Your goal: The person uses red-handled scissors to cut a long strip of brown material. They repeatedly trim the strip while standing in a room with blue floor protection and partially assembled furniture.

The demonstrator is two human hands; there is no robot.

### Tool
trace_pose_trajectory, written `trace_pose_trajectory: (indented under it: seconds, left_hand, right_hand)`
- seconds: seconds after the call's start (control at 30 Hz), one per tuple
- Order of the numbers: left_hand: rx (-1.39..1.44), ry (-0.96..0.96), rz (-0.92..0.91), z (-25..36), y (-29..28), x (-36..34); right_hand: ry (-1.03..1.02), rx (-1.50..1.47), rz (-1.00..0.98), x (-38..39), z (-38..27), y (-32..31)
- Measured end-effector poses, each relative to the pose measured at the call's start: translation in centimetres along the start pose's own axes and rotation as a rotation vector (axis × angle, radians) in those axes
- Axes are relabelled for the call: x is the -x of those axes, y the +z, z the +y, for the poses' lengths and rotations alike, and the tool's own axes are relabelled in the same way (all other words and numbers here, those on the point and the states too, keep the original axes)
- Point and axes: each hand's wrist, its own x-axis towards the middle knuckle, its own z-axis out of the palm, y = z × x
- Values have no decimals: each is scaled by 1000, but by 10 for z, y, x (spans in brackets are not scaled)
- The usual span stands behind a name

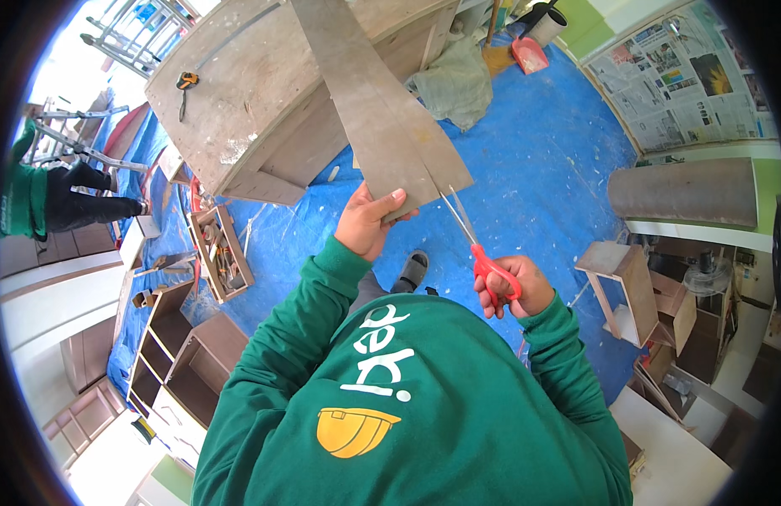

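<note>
My left hand [365, 221] grips the lower end of a long, flexible grey-brown sheet strip [374, 110], thumb on top, fingers mostly hidden beneath. The strip extends away from me over a large pale wooden cabinet [230, 101]. My right hand [521, 289] is closed in the red handles of a pair of scissors [460, 221]. Their slightly parted metal blades are at the strip's near end, to the right of my left thumb, where a short slit shows.
Blue sheeting [534, 152] covers the floor. At left are a co-worker's legs [83, 190], a ladder [112, 156], a tool box [222, 253] and open cabinets [171, 337]. Wooden boxes [618, 295] and a grey roll [686, 192] lie right. A tape measure [186, 82] rests on the big cabinet.
</note>
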Motion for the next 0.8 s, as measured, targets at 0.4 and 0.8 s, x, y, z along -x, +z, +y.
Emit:
trace_pose_trajectory:
  seconds: [0.4, 0.8]
  left_hand:
    - [5, -96, -87, -3, -1, 4]
    - [-92, -76, 2, -17, -7, 3]
  right_hand:
    - [41, 55, 8, -18, -14, 9]
    - [36, 66, 94, -41, -3, 14]
